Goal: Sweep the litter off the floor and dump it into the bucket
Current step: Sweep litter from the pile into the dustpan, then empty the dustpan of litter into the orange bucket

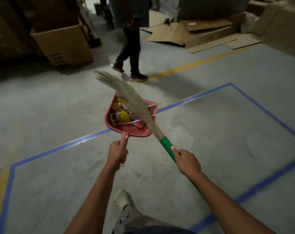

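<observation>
The litter (122, 114), crumpled wrappers in yellow, brown and red, lies heaped in a red dustpan (131, 130) held above the floor (211, 132). Single pieces are hard to tell apart, and the broom (135, 102) covers the right side of the heap, its pale bristles lying slantwise across the pan and fanning out past its far rim. The left hand (118, 153) grips the dustpan's handle, fingers curled round it and thumb laid along the top; most of the handle is hidden inside the fist. The right hand (188, 160) is wrapped round the broom's green handle (167, 146), whose lower end is covered by the hand and forearm.

Blue tape (59, 147) marks a rectangle on the grey floor. A pale clog (122, 199) shows at the bottom. Beyond, another person (131, 48) is cut off above the waist and blurred. A cardboard box (64, 43) stands at the left, and flattened cardboard (202, 36) lies at the right in dim light.
</observation>
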{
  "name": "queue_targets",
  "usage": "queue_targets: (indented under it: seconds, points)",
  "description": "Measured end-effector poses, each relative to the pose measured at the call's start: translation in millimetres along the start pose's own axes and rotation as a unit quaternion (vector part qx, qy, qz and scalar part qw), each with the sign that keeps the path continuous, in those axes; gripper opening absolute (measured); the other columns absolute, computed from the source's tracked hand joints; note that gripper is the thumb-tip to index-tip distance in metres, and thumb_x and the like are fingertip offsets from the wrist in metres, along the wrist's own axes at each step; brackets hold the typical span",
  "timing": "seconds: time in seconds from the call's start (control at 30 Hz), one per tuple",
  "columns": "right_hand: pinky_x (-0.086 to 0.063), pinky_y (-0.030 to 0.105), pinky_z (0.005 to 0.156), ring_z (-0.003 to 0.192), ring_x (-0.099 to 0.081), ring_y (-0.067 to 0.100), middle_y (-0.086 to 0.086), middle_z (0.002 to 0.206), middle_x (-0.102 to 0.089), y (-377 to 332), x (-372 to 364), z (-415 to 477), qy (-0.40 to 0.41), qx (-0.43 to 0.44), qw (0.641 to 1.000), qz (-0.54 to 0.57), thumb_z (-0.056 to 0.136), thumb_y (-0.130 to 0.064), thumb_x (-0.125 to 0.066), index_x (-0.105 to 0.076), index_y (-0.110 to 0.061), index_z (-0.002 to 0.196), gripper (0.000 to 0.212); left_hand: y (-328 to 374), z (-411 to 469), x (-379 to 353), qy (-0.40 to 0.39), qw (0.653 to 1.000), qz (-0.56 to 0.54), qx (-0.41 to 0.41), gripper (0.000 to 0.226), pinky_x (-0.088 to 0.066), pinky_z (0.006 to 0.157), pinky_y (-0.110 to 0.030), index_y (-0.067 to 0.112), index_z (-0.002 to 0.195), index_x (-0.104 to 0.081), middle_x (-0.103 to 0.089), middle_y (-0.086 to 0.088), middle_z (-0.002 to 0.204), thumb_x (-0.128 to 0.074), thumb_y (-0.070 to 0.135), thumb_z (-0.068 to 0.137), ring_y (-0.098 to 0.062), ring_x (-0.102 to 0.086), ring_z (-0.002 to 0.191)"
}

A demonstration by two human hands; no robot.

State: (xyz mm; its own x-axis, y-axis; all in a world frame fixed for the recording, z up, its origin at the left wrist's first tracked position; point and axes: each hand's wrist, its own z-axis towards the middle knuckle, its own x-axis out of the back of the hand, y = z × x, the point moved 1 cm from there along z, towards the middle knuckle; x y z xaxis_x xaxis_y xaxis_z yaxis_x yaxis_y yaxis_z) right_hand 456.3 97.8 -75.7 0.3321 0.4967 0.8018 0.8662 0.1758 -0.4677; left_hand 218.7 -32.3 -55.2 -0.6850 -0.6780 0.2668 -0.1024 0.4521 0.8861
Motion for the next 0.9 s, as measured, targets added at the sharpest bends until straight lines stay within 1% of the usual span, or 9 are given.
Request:
queue_targets:
  seconds: [0.07,0.17,0.27,0.33,0.43,0.5,0.6,0.73,0.9]
  points:
    - [-0.047,0.034,0.064,0.078,-0.064,0.028,0.008,0.085,-0.065,34.4,27.4,-4.2,0.022,-0.027,0.999,0.015,0.098,-0.072,-0.025,-0.060,-0.017,0.084,0.067,17.8,-8.6,-41.6,-0.027,1.000,0.011,-0.007,0.056,-0.034,0.039,-0.024,0.010,0.070,-0.047,-0.050,-0.006,0.052,-0.054,0.059,0.096,-0.015,-0.042,0.037]
    - [-0.046,0.033,0.062,0.076,-0.064,0.028,0.008,0.082,-0.065,78.6,63.6,-8.7,0.047,-0.060,0.996,0.044,0.098,-0.072,-0.028,-0.055,-0.018,0.076,0.064,41.9,-16.4,-98.4,-0.061,0.998,0.029,-0.018,0.056,-0.034,0.039,-0.024,0.011,0.072,-0.047,-0.051,-0.006,0.055,-0.055,0.061,0.096,-0.013,-0.042,0.038]
    - [-0.051,0.034,0.063,0.073,-0.066,0.030,0.010,0.081,-0.065,129.5,99.2,-13.5,0.078,-0.103,0.988,0.083,0.098,-0.072,-0.030,-0.053,-0.018,0.073,0.064,67.6,-21.7,-165.1,-0.117,0.991,0.058,-0.042,0.058,-0.035,0.038,-0.025,0.010,0.073,-0.047,-0.051,-0.008,0.055,-0.055,0.063,0.095,-0.013,-0.042,0.039]
    - [-0.052,0.035,0.065,0.073,-0.066,0.031,0.011,0.082,-0.067,163.6,119.2,-13.4,0.100,-0.134,0.981,0.100,0.097,-0.073,-0.030,-0.052,-0.019,0.073,0.063,83.6,-22.8,-212.2,-0.150,0.984,0.079,-0.057,0.059,-0.035,0.040,-0.026,0.010,0.071,-0.046,-0.051,-0.007,0.054,-0.055,0.064,0.094,-0.014,-0.042,0.039]
    - [-0.048,0.033,0.064,0.074,-0.066,0.030,0.010,0.084,-0.068,214.0,151.1,-9.3,0.132,-0.182,0.968,0.115,0.098,-0.072,-0.030,-0.056,-0.017,0.078,0.064,108.5,-27.2,-288.1,-0.202,0.972,0.096,-0.075,0.059,-0.035,0.041,-0.026,0.012,0.068,-0.044,-0.050,-0.005,0.052,-0.054,0.064,0.094,-0.014,-0.041,0.040]
    - [-0.052,0.034,0.065,0.073,-0.067,0.029,0.009,0.083,-0.067,249.0,172.0,-3.0,0.150,-0.214,0.956,0.134,0.097,-0.073,-0.029,-0.059,-0.017,0.080,0.066,123.7,-29.6,-341.7,-0.236,0.962,0.104,-0.087,0.059,-0.033,0.041,-0.026,0.012,0.070,-0.043,-0.048,-0.006,0.054,-0.054,0.066,0.093,-0.014,-0.040,0.040]
    - [-0.056,0.035,0.068,0.072,-0.068,0.029,0.009,0.082,-0.068,303.1,207.6,7.9,0.176,-0.258,0.937,0.158,0.095,-0.076,-0.029,-0.059,-0.016,0.080,0.068,144.7,-29.6,-427.3,-0.286,0.945,0.117,-0.107,0.060,-0.031,0.041,-0.027,0.011,0.073,-0.044,-0.048,-0.009,0.057,-0.055,0.067,0.092,-0.014,-0.039,0.040]
    - [-0.045,0.032,0.062,0.075,-0.065,0.027,0.006,0.081,-0.065,376.9,258.5,21.9,0.213,-0.316,0.908,0.177,0.097,-0.073,-0.029,-0.051,-0.019,0.073,0.063,177.1,-34.6,-546.2,-0.358,0.912,0.137,-0.144,0.060,-0.032,0.040,-0.024,0.010,0.076,-0.046,-0.047,-0.014,0.060,-0.054,0.067,0.093,-0.015,-0.038,0.040]
    - [-0.040,0.028,0.054,0.063,-0.063,0.020,0.003,0.073,-0.062,460.3,314.5,23.3,0.259,-0.387,0.860,0.211,0.099,-0.071,-0.029,-0.052,-0.020,0.073,0.062,214.9,-60.4,-686.2,-0.448,0.864,0.153,-0.171,0.055,-0.028,0.039,-0.024,0.008,0.075,-0.047,-0.045,-0.014,0.056,-0.054,0.057,0.098,-0.017,-0.037,0.039]
